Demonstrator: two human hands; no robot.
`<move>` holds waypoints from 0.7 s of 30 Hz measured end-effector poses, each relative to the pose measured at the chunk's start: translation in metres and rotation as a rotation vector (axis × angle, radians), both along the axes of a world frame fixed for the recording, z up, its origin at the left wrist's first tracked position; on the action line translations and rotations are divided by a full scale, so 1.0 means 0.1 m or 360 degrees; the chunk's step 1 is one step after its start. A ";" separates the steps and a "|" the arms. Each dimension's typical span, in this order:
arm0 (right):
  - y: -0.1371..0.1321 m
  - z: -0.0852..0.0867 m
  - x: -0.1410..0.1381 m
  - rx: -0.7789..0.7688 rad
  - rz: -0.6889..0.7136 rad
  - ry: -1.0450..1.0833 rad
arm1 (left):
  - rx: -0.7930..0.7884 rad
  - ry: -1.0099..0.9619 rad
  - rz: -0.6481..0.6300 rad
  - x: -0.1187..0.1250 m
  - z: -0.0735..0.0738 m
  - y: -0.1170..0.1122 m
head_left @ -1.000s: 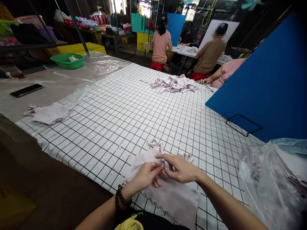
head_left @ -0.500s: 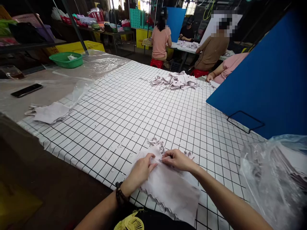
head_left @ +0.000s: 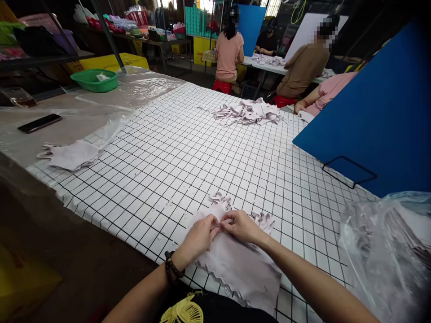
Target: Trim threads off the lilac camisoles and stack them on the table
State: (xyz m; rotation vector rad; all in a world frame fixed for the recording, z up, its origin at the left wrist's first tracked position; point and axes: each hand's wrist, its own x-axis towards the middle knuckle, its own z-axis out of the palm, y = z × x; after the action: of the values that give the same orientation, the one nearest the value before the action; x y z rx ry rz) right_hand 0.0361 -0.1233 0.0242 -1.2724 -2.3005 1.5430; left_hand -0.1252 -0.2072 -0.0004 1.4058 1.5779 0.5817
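A stack of pale lilac cloth pieces (head_left: 242, 269) lies at the near edge of the white grid-patterned table (head_left: 188, 148). My left hand (head_left: 198, 237) and my right hand (head_left: 240, 225) meet at the stack's far edge, fingertips pinched together on the top cloth piece. A dark bead bracelet (head_left: 171, 269) circles my left wrist. Small cloth scraps (head_left: 220, 198) and more cloth scraps (head_left: 264, 220) lie just beyond my hands.
A second cloth stack (head_left: 72, 154) lies at the left, a heap of cloth pieces (head_left: 251, 112) at the far side. A phone (head_left: 39, 123), green basin (head_left: 94, 80), blue board (head_left: 377, 112) and clear plastic bag (head_left: 387, 251) surround the table. Other people (head_left: 303, 67) sit beyond.
My hands have slid from the middle of the cloth stack to its far edge and closed into a pinch there. The view shifted slightly.
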 end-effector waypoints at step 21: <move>-0.06 0.05 -0.04 0.0597 0.0334 -0.0263 | -0.0044 -0.0045 0.0081 0.03 -0.07 -0.02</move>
State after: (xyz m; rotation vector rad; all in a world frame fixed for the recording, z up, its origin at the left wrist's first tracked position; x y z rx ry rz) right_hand 0.0320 -0.1294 0.0297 -1.1261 -2.7346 1.0083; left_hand -0.1222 -0.2093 -0.0071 1.3342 1.5974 0.6052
